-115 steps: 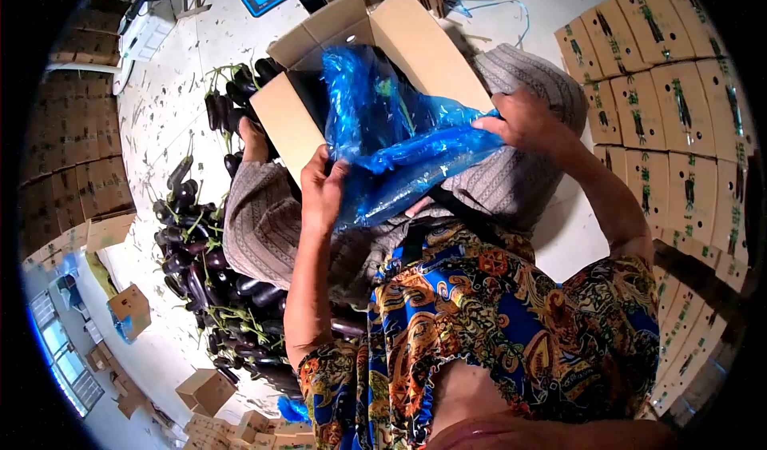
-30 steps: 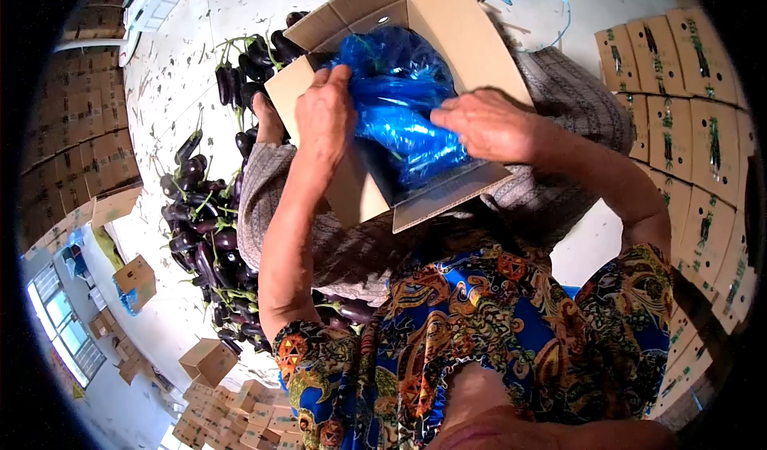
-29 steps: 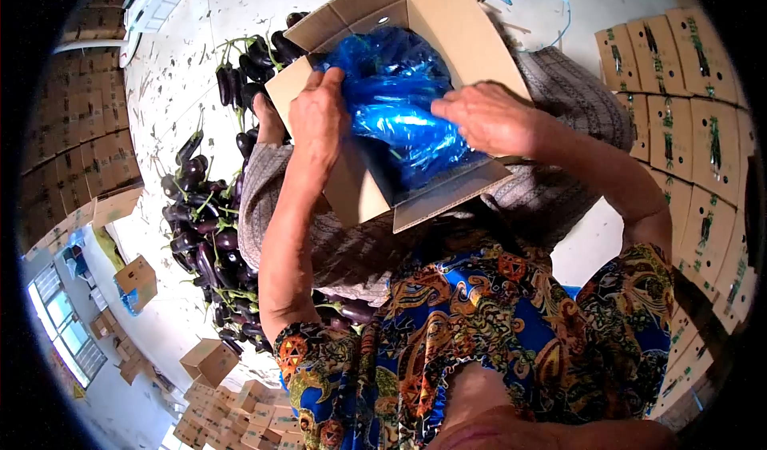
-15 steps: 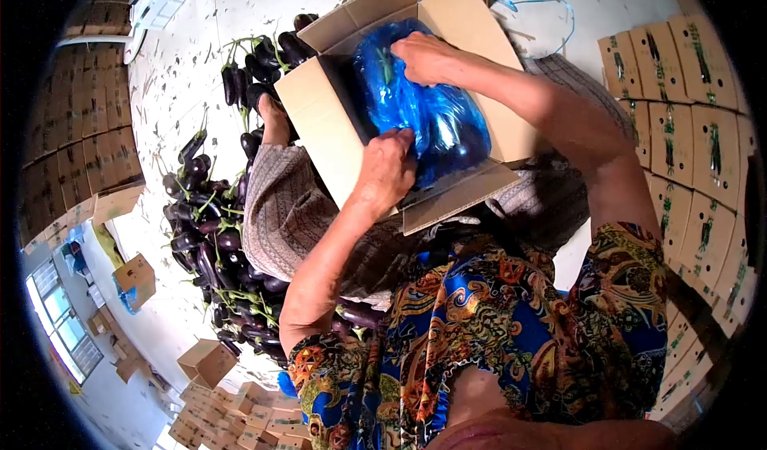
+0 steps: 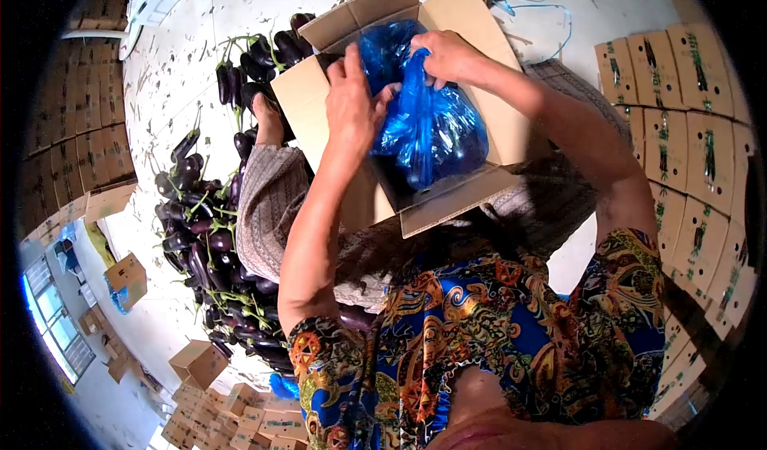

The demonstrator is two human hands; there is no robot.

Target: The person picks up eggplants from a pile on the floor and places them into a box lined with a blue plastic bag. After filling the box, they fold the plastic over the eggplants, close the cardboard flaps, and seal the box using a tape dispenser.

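An open cardboard box (image 5: 369, 198) stands between my legs with its flaps folded out. Inside it a shiny blue plastic bag (image 5: 451, 126) wraps dark rounded contents, which look like eggplants through the film. My right hand (image 5: 449, 57) is closed on a gathered, twisted strip of the bag near its top. At the box's left side, my left hand (image 5: 351, 106) has its fingers apart and raised, with the thumb at the bag's edge.
Many loose eggplants (image 5: 209, 250) lie in a heap on the floor to my left. Stacked printed cartons (image 5: 695, 142) line the right, and more boxes (image 5: 88, 130) rise at the far left. Blue strapping (image 5: 551, 6) lies on the floor beyond the box.
My left hand has let go of the bag's near part and moved up and left, its fingers spreading. The right hand has shifted slightly right, drawing the plastic into a twisted strip.
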